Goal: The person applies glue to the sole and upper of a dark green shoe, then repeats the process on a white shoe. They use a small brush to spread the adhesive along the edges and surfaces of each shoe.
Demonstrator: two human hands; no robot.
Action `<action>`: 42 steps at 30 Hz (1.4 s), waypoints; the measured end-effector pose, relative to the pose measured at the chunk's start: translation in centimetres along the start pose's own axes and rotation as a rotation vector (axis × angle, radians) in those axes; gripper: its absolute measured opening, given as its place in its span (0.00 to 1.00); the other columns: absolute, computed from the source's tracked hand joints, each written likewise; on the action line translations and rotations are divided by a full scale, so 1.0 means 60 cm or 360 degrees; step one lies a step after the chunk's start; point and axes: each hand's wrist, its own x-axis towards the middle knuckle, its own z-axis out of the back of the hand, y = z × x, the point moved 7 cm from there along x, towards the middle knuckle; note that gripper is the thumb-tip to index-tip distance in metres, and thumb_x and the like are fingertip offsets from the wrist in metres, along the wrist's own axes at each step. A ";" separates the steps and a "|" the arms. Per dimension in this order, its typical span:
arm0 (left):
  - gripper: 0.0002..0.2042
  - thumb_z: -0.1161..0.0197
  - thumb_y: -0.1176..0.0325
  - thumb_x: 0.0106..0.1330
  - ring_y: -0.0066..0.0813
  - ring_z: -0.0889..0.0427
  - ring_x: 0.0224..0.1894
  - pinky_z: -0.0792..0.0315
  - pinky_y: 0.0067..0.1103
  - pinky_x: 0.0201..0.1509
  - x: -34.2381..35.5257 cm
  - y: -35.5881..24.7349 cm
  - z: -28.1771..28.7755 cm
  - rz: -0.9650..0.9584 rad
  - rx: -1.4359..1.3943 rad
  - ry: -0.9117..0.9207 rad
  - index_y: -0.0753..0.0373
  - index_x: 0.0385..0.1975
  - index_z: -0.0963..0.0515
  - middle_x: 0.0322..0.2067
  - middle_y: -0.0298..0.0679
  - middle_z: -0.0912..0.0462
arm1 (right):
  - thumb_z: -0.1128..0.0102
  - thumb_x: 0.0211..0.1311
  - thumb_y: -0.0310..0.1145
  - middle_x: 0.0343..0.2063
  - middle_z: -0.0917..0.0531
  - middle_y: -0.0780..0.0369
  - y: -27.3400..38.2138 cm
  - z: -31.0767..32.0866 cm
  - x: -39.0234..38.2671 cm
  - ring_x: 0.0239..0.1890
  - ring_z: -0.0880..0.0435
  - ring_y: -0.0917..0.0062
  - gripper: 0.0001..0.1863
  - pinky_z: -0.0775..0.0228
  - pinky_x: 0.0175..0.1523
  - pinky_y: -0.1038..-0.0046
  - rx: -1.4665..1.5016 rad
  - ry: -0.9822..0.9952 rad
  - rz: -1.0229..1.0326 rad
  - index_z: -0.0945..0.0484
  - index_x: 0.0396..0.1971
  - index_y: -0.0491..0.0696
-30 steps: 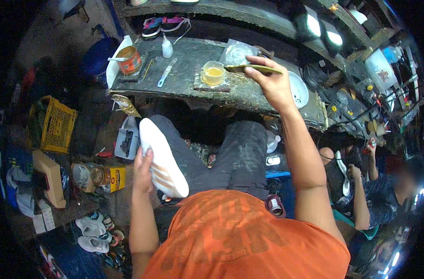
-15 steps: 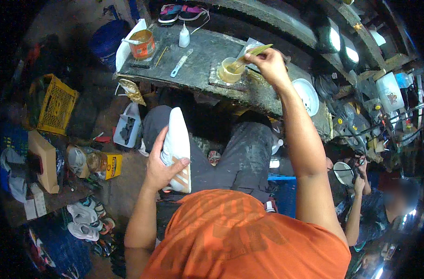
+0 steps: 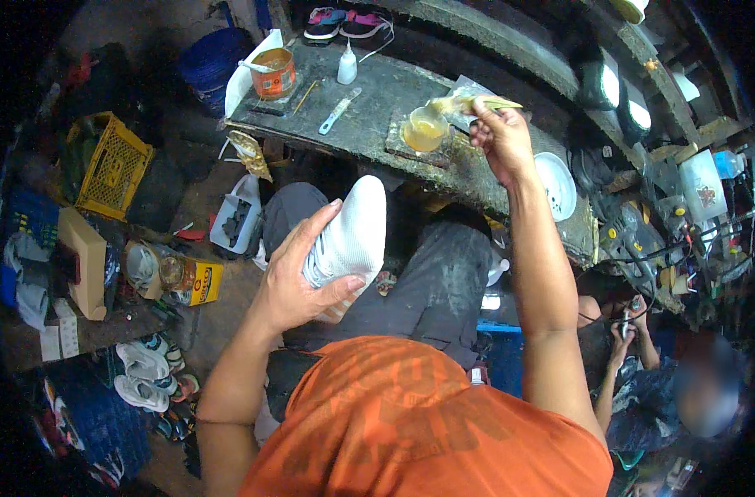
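My left hand (image 3: 299,282) is closed around a white shoe (image 3: 356,228) above my lap. Its toe points away from me, the laces and upper are turned up, and tan stripes show low on its side. Over the bench, my right hand (image 3: 501,139) pinches a brush (image 3: 453,105) by its yellowish handle. The bristle end is just above the rim of a small translucent cup (image 3: 424,131) of amber liquid, likely glue. That cup stands on a crusted board (image 3: 410,153) at the bench's near edge.
On the dark workbench (image 3: 365,124) are an orange tin (image 3: 274,74), a white squeeze bottle (image 3: 347,65), a blue-handled knife (image 3: 339,111) and a white plate (image 3: 554,186). Colourful shoes (image 3: 344,25) lie behind. At left stand a yellow crate (image 3: 112,170) and several shoes (image 3: 143,377). A co-worker (image 3: 651,406) sits at right.
My right hand has lifted the brush out of the cup and tilted it flatter. My left hand has shifted right and rolled the shoe from side-on to upper-up.
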 end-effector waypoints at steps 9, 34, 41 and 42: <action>0.43 0.21 0.66 0.51 0.44 0.22 0.60 0.29 0.33 0.64 0.001 -0.003 -0.003 -0.0141 0.0191 -0.0057 0.65 0.69 0.36 0.59 0.50 0.24 | 0.34 0.68 0.34 0.32 0.14 0.64 -0.005 0.005 -0.010 0.24 0.24 0.87 0.11 0.29 0.30 0.82 0.0041 -0.0059 -0.0090 0.18 0.44 0.44; 0.46 0.16 0.72 0.44 0.52 0.26 0.63 0.30 0.41 0.64 0.022 0.001 -0.072 -0.0720 -0.0397 -0.0404 0.52 0.64 0.38 0.61 0.53 0.28 | 0.39 0.70 0.36 0.29 0.19 0.63 0.084 -0.064 -0.253 0.26 0.21 0.80 0.13 0.27 0.32 0.75 0.1104 -0.0074 -0.0034 0.24 0.46 0.43; 0.45 0.17 0.73 0.45 0.56 0.25 0.61 0.26 0.42 0.61 0.026 -0.040 -0.094 -0.0854 -0.0417 -0.0428 0.51 0.63 0.37 0.61 0.56 0.30 | 0.38 0.70 0.35 0.34 0.17 0.60 0.100 -0.096 -0.331 0.29 0.21 0.77 0.15 0.27 0.35 0.73 0.1278 -0.0105 -0.0080 0.26 0.49 0.44; 0.44 0.17 0.73 0.45 0.56 0.25 0.61 0.25 0.42 0.61 0.026 -0.045 -0.095 -0.0857 -0.0424 -0.0434 0.51 0.63 0.37 0.61 0.56 0.30 | 0.38 0.69 0.35 0.34 0.18 0.60 0.098 -0.100 -0.336 0.29 0.21 0.77 0.15 0.27 0.35 0.73 0.1318 -0.0094 -0.0089 0.26 0.49 0.44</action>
